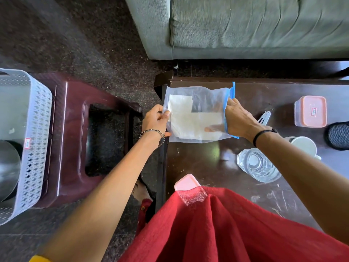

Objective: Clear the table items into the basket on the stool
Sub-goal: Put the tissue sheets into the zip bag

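Observation:
A clear zip bag (198, 103) with a blue seal strip and white paper inside hangs over the left end of the dark wooden table (207, 163). My left hand (155, 118) pinches its left edge. My right hand (238, 118) grips the blue sealed edge, with the thumb behind the plastic. The white perforated basket (35, 129) stands on the maroon plastic stool (71, 133) at the left, a steel vessel (8, 167) inside it.
On the table lie a pink-lidded box (311, 111), a metal clip tool (264, 118), a black mesh holder (338, 135), a white cup (304, 146), a glass jar (258, 165) and a pink lid (187, 184) under red cloth. A grey sofa (245, 25) stands behind.

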